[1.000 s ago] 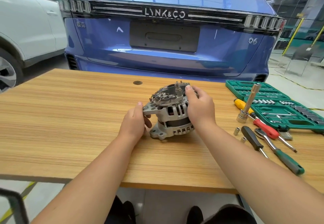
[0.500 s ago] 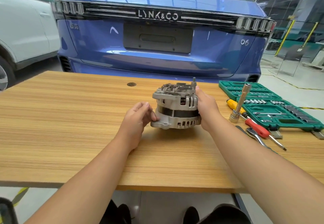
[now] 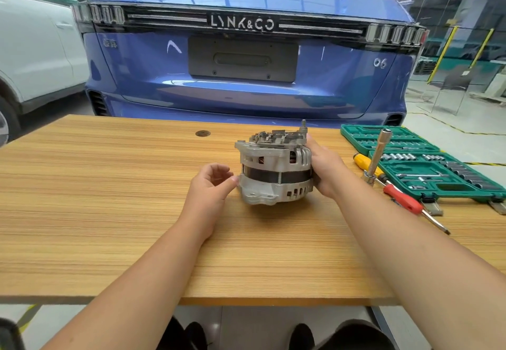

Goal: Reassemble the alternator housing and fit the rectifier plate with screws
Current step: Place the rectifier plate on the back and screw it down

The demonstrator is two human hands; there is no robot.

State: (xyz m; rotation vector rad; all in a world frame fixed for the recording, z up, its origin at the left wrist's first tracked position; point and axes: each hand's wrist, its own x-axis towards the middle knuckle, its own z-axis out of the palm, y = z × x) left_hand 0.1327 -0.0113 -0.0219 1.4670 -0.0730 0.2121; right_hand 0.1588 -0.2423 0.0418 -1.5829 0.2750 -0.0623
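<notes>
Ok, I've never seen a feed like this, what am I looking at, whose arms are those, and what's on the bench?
There is no machine here: a person works with bare hands, and the single picture comes from a camera on their head, looking forward and down. On the wooden table stands the alternator, with the rectifier plate on top. The right hand holds the alternator's side in its grip. The left hand is loosely curled beside it, fingertips at the lower housing, holding nothing. To the right lie a green socket set, a red-handled screwdriver, a yellow-handled one and an upright socket driver. A blue car is parked behind.
</notes>
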